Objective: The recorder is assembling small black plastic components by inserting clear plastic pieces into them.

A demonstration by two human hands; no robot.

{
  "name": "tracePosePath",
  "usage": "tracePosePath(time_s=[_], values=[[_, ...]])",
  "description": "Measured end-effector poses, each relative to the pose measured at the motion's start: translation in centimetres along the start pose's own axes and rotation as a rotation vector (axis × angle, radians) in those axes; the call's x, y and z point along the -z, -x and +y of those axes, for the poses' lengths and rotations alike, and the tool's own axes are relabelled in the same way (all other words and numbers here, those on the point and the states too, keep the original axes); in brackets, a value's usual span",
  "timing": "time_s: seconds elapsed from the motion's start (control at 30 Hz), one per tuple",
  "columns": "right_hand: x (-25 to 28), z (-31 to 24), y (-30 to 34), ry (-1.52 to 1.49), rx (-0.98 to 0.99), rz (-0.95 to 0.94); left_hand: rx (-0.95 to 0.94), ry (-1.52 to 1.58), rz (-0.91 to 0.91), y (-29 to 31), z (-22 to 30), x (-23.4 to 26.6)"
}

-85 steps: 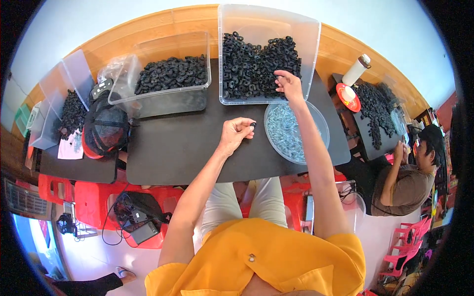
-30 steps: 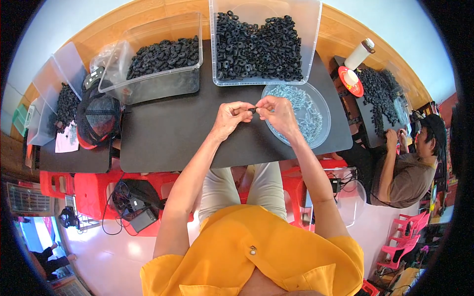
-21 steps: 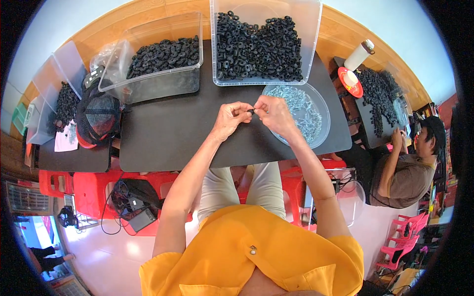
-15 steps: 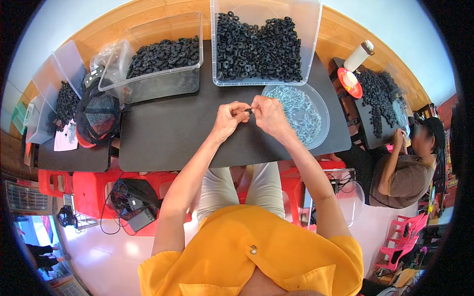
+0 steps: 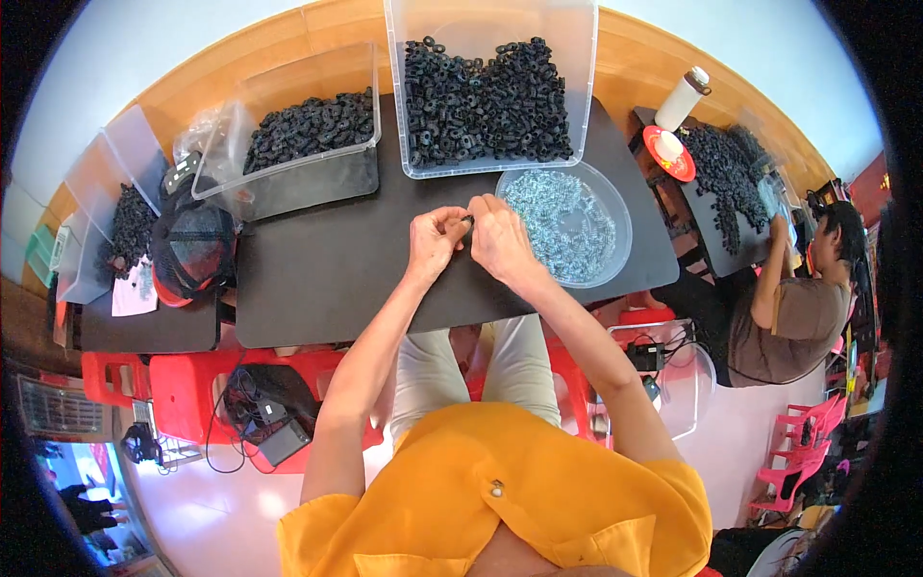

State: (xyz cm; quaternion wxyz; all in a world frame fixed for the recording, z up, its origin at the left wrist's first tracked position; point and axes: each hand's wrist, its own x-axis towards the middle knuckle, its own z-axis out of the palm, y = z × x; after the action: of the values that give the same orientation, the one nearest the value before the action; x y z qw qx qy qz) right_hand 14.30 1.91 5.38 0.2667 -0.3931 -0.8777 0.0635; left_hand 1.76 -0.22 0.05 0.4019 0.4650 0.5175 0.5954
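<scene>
Over the table's front half, my left hand (image 5: 437, 242) pinches a small black plastic part (image 5: 468, 220) between thumb and fingertips. My right hand (image 5: 498, 238) meets it there, fingers closed against the same part and covering most of it. Whether the right fingers also hold something smaller is hidden. Beside my right hand lies a round clear tray (image 5: 629, 234) of small shiny metal pieces that look like springs. Behind the hands, a tall clear bin (image 5: 492, 21) holds many small black plastic parts (image 5: 486, 111).
A second clear bin (image 5: 317, 188) of black parts stands at the back left. A black mesh cap (image 5: 192, 236) lies on the left table. On the right, another person (image 5: 793, 308) sits by a heap of black parts (image 5: 726, 178), a white bottle (image 5: 681, 99) and a red plate (image 5: 685, 169).
My hands stay together at the black part; the right fingers have curled further over it. The whole view has shifted slightly. The person on the right has turned the head.
</scene>
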Motion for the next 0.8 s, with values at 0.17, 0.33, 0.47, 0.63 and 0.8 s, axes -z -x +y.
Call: tracePosePath(time_s=[0.17, 0.33, 0.47, 0.63, 0.8], values=[[-0.8, -0.9, 0.7, 0.0, 0.015, 0.14, 0.019, -0.04, -0.019, 0.0, 0.0, 0.3], [-1.9, -0.9, 0.6, 0.032, -0.016, 0.15, 0.097, 0.035, 0.013, 0.1, 0.6, 0.2], [-2.0, -1.1, 0.3, 0.077, 0.036, 0.153, 0.076, 0.073, 0.046, 0.1, 0.3, 0.3], [-2.0, -1.3, 0.2, 0.087, 0.033, 0.135, 0.085, 0.08, 0.035, 0.0, 0.2, 0.6], [-2.5, -1.5, 0.3, 0.093, 0.072, 0.143, 0.091, 0.133, 0.013, 0.0, 0.6, 0.9]])
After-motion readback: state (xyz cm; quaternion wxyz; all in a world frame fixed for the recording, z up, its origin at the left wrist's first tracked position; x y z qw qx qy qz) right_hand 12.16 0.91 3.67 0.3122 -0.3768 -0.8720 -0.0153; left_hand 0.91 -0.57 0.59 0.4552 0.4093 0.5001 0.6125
